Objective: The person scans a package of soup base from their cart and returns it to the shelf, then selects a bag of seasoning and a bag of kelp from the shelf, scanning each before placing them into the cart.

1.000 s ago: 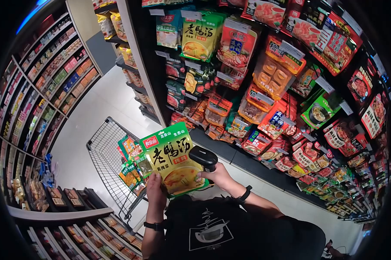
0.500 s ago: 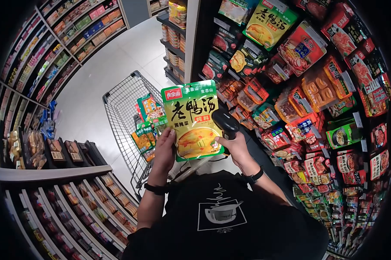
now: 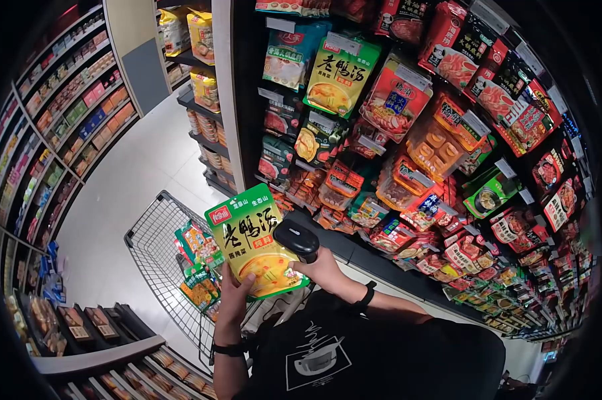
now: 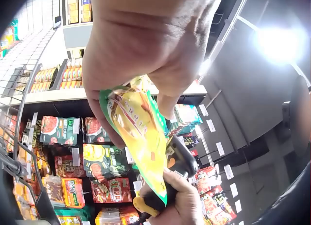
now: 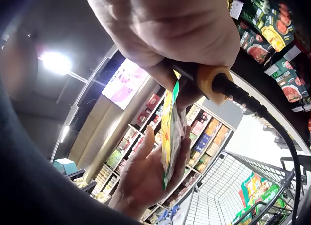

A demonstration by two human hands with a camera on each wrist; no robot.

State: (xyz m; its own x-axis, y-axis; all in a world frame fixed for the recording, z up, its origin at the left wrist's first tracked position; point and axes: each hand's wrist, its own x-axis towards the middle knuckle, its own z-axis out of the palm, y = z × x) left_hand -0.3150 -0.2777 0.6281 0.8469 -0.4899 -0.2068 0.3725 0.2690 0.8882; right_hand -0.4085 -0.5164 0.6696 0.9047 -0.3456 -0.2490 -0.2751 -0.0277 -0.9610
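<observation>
A green and yellow soup seasoning pouch (image 3: 258, 257) faces up in front of the chest in the head view. My left hand (image 3: 236, 290) grips its lower left side, thumb over the front and fingers behind. In my right hand (image 3: 324, 272) is a black handheld barcode scanner (image 3: 297, 240), its head beside the pouch's right edge. The right thumb touches the pouch's lower right front. From the right wrist view, the thin pouch (image 5: 167, 132) appears edge-on, and a black cord (image 5: 279, 123) runs from the scanner's yellow-ended handle.
A wire shopping cart (image 3: 148, 250) with several colourful packets (image 3: 198, 250) stands ahead to the left. Hanging seasoning packets (image 3: 394, 100) fill the rack on the right. More stocked shelves (image 3: 68, 120) line the left side, and a low display (image 3: 101, 350) lies near left.
The view swung right, then back left, so cart and racks shifted across it. The pouch tilts more to the left than half a second ago; both hands keep their holds.
</observation>
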